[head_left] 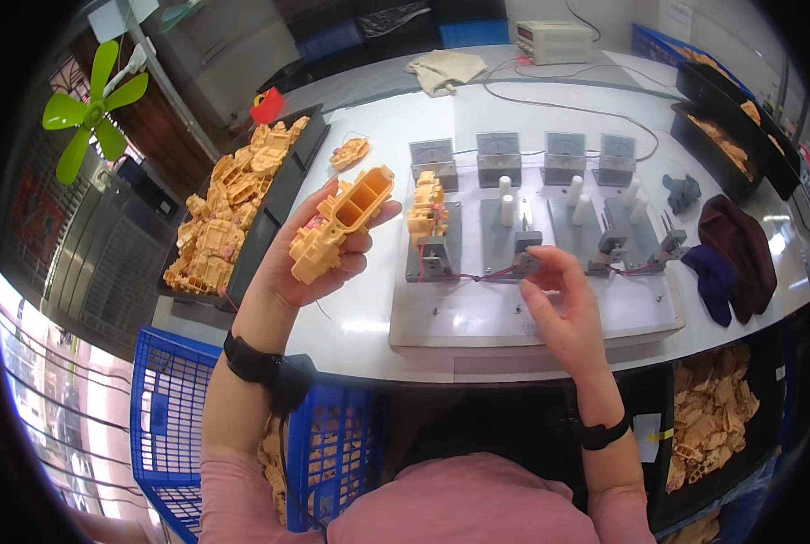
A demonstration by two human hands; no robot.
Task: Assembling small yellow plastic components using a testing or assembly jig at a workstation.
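My left hand (289, 263) is wrapped round a yellow-orange moulded plastic housing (361, 201), raised over the table left of the test fixture. Its open compartments face up, and my fingers hide part of its underside. My right hand (568, 313) holds nothing I can see. Its thumb and fingers are apart, with the fingertips close to the grey clamp (526, 249) of the second station; whether they touch it I cannot tell. Another yellow-orange housing (426, 208) sits in the leftmost station. White upright pegs (506, 207) stand on the stations to its right.
Several small panel meters (498, 159) line the fixture's back. A black bin (282, 190) heaped with housings stands left, and one loose housing (350, 152) lies beside it. Dark cloths (740, 258) lie right. Blue crates (174, 408) stand below the table edge. A power supply (554, 41) stands behind.
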